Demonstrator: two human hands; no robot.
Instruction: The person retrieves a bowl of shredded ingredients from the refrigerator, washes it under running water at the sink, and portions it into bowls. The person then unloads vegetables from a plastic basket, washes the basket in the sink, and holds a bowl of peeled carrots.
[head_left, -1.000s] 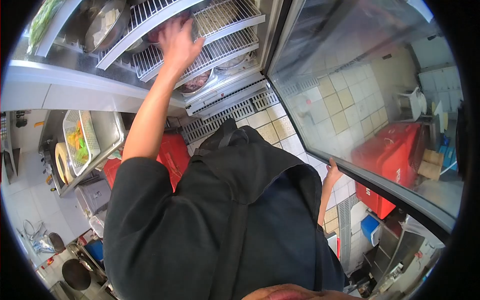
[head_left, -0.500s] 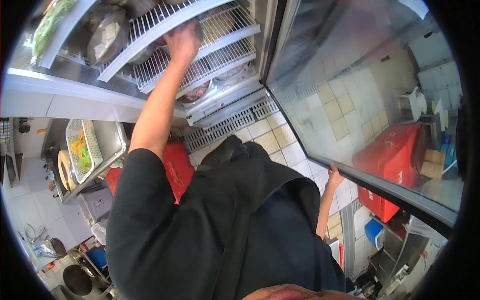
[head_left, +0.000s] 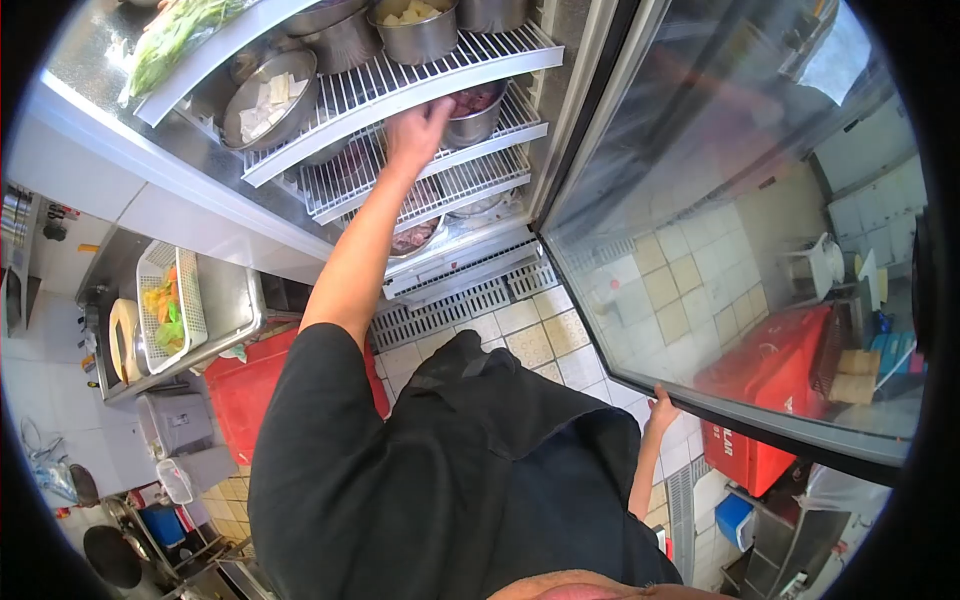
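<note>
My left hand (head_left: 415, 135) reaches into the refrigerator, on a middle wire shelf (head_left: 515, 112). Its fingers are closed at the rim of a round metal pot (head_left: 475, 125) that holds dark red meat; part of the grip is hidden. My right hand (head_left: 661, 408) is down at the right, its fingers round the edge of the open glass door (head_left: 690, 250). On the shelf above stand several metal pots, one with pale yellow chunks (head_left: 412, 15), and a metal bowl (head_left: 272, 95) with white slabs. A lower bowl of meat (head_left: 415, 238) is partly hidden.
Leafy greens (head_left: 185, 40) lie at the upper left. A white basket (head_left: 190, 335) with vegetables rests at a metal sink (head_left: 235, 290). Red containers (head_left: 255, 395) stand on the left, and another red container (head_left: 745, 455) is beyond the door. A floor grate (head_left: 450, 310) runs before the refrigerator.
My left hand and the meat pot have shifted right along the shelf. The view has tilted, showing more of the upper shelf. My right hand stays at the door edge.
</note>
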